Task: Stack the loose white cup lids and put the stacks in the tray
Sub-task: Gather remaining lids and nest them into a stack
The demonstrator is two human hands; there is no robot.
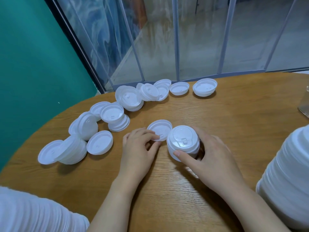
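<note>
A short stack of white cup lids stands upright on the round wooden table, and my right hand grips it from the right, thumb against its near side. Just left of it lies one upturned lid; my left hand pinches its near rim with curled fingers. Several loose lids and small leaning piles spread in an arc across the left and far side of the table. No tray shows in the view.
A tall lid stack lies at the right edge and another at the bottom left corner. Two upturned lids sit near the far table edge. A clear object pokes in at the right. A teal wall and clear curtain stand behind.
</note>
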